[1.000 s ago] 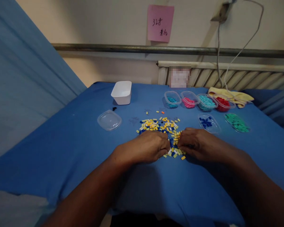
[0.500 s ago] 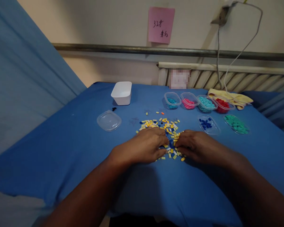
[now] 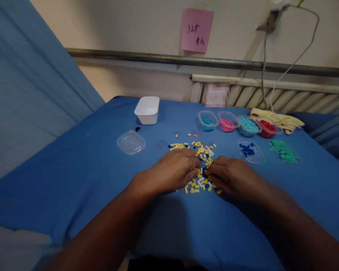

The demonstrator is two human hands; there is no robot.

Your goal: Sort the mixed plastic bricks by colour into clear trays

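Lying loose on the blue cloth, the pile of small bricks, mostly yellow with some white and dark blue, spreads beneath and between the two hands. Each brick looks to be hard, stiff plastic, very light and hardly fragile; its smooth sides may let it skid, though the fabric underneath should give a little grip. The surest hold is probably a fingertip pinch across the long sides of a single brick, since a broader grab would likely close on several at once. The left hand rests over the left part of the pile, back upward, fingers curled down among the bricks. The right hand lies at the right edge of the pile, fingers bent and pointing inward. The hands are apart, with a narrow strip of the pile showing between them; whether either pinches a brick I cannot tell, as the fingertips are hidden. Left of the pile is a clear lid, with a white tub farther back; right of the pile, a clear tray bears dark blue pieces.
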